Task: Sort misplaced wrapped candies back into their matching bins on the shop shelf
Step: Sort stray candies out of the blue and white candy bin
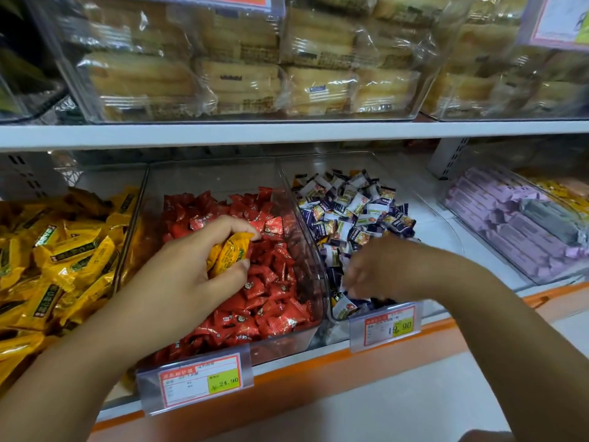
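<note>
Head view shows the sort partway through: the left hand [191, 269] hovers over the red-candy bin [287, 342], fingers and thumb curled around a small clutch of yellow candies [228, 253] that do not belong there and are not yet returned to the yellow pile [63, 250] left of that bin. The foremost wrapper's long axis runs diagonally, upper end toward the bin's back right. Right of the bin, the right hand [379, 269] dips into purple-and-white candies [350, 205], fingers curled downward but blurred; whether they hold anything is unclear.

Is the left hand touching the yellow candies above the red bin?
Touching. The head view shows the left hand with fingers and thumb curled round the yellow candies over the red candy bin.
</note>
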A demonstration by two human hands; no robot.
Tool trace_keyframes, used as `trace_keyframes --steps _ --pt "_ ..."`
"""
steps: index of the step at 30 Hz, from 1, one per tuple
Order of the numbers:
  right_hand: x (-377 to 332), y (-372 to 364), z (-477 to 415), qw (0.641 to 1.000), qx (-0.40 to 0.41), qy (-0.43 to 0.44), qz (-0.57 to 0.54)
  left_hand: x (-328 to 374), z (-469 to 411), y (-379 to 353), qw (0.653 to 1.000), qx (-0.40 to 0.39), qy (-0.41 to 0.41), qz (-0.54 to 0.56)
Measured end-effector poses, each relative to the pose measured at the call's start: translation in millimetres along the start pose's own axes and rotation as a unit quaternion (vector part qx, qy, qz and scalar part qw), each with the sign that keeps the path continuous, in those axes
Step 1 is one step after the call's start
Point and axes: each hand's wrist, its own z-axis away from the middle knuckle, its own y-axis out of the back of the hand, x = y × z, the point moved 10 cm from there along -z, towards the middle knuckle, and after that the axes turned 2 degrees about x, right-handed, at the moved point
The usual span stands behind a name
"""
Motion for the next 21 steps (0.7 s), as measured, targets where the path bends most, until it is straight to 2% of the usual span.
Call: trace_keyframes --steps 2,5,10,15,18,21 --pt "0 -17 -1 1.000 -0.026 0.009 -0.002 3 -3 -5 1.000 -0.011 -0.007 -0.001" --pt "4 -27 -3 1.000 -0.014 0.014 -0.020 6 -5 -11 1.000 -0.014 -0.016 0.004" --pt "7 -32 -12 0.984 0.016 0.036 -0.174 5 -8 -18 1.000 -0.021 -0.020 0.012" --pt "9 -37 -15 0.976 0.021 0.024 -0.217 6 -12 -28 0.999 -0.034 -0.018 0.021" --pt "13 -33 -15 0.968 0.062 0.012 -0.242 5 -15 -33 0.999 -0.039 -0.015 0.015" --pt "21 -24 -13 0.944 0.112 -0.005 -0.312 2 -18 -39 0.999 -0.048 -0.006 0.012"
